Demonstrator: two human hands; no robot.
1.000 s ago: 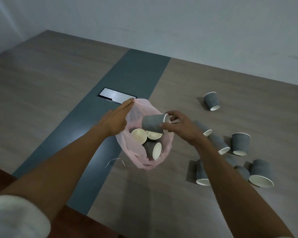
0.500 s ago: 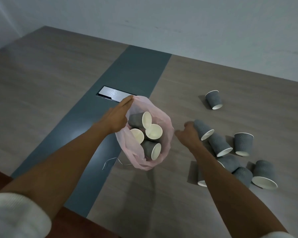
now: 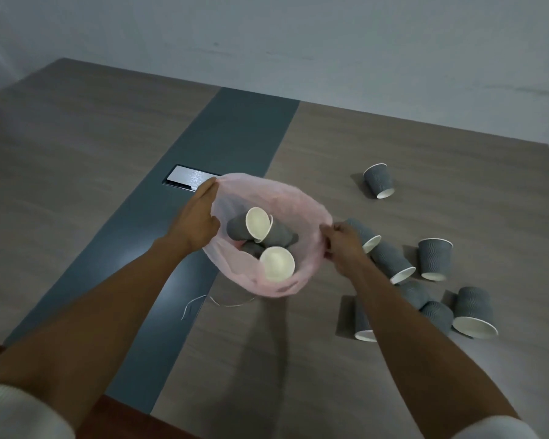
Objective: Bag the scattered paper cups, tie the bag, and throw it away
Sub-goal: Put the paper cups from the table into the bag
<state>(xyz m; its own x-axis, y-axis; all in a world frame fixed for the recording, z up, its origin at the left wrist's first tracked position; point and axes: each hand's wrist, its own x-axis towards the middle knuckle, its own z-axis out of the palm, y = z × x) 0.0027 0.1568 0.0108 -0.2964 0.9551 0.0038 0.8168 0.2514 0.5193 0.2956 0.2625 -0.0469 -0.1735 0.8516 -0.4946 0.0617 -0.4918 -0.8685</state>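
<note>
A: Pink bag (image 3: pixel 301 213) sits on the table (image 3: pixel 393 375), mouth stretched wide; left hand (image 3: pixel 197 220) grips the far-left rim, right hand (image 3: pixel 343 245) pinches the right rim; likely to widen the target.
B: Cups?
A: Several grey cups (image 3: pixel 257 226) inside; loose cups (image 3: pixel 435 259) just right of the bag; bagging unfinished.
</note>
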